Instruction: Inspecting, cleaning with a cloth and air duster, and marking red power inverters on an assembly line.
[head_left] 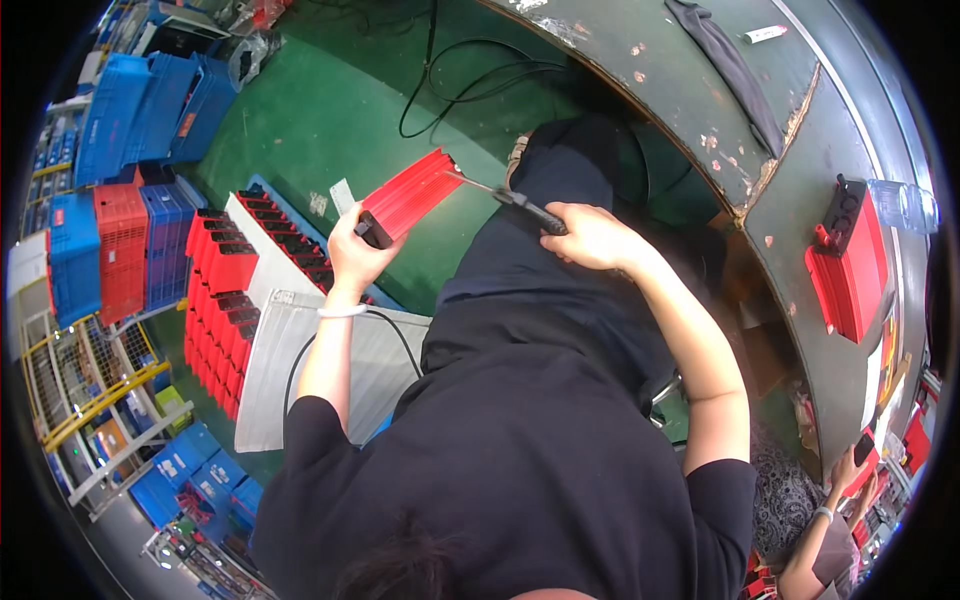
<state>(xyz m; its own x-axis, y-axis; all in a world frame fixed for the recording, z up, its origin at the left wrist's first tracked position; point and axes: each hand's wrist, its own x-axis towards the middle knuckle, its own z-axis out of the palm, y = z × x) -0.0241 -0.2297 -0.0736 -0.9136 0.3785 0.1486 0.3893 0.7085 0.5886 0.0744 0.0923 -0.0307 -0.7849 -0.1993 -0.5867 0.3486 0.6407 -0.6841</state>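
1. A dark cloth is lying across the worn workbench, near a small white cylinder.
2. A black cable is looping over the green floor.
3. Tilted blue crates are crowding together at the upper left.
4. Below them, a red crate is standing between a bright blue crate and a purplish-blue crate.
5. A yellow-barred rack is standing at the left, blue bins sitting beside it.

A black short-sleeved top, dark trousers and white wristband are worn.
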